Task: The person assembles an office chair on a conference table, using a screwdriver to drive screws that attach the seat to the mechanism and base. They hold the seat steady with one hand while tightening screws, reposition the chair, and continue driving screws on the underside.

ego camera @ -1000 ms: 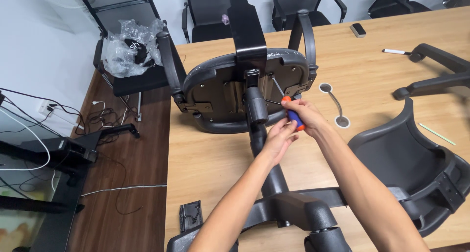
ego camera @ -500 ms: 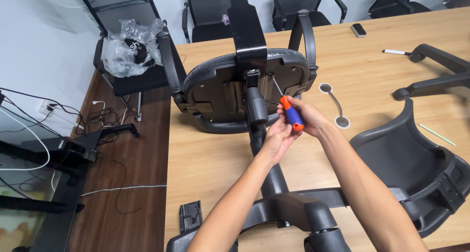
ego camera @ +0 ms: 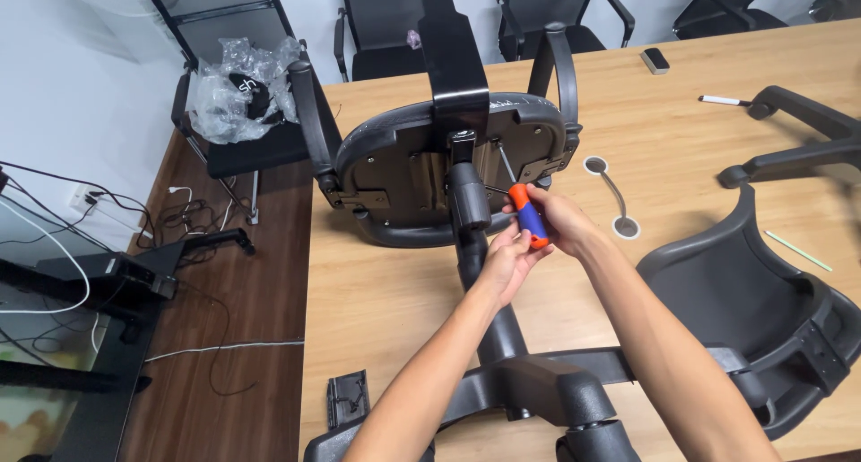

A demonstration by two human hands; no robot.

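Standing right by the table here. Closest to the person, just below both forearms, the five-star base (ego camera: 547, 395) of an office chair is sticking up toward them, with its black gas column (ego camera: 473, 247) running away from it to the hands.

The left hand (ego camera: 507, 263) is curling closed around that column, fingers wrapped on its right side. The right hand (ego camera: 558, 222) is sitting just beside it, touching it, and gripping a screwdriver (ego camera: 527, 215) with an orange and blue handle. The metal shaft is angling up and away from the right hand into the underside of the chair seat (ego camera: 421, 170), which is lying tipped on its side on the wooden table (ego camera: 386, 292), just beyond both hands. Can't tell exactly what the tip is landing on.

To the right of the right hand a separate black seat shell (ego camera: 753, 309) is lying on the table, and between them there's a cable grommet (ego camera: 613, 197) in the tabletop. Further out past the right hand a loose armrest piece (ego camera: 798, 139) is resting, with a marker (ego camera: 722, 100) and a small dark remote-looking thing (ego camera: 656, 60) beyond it.

Way off to the left of the left hand, another chair is holding a crumpled plastic bag (ego camera: 238, 90).
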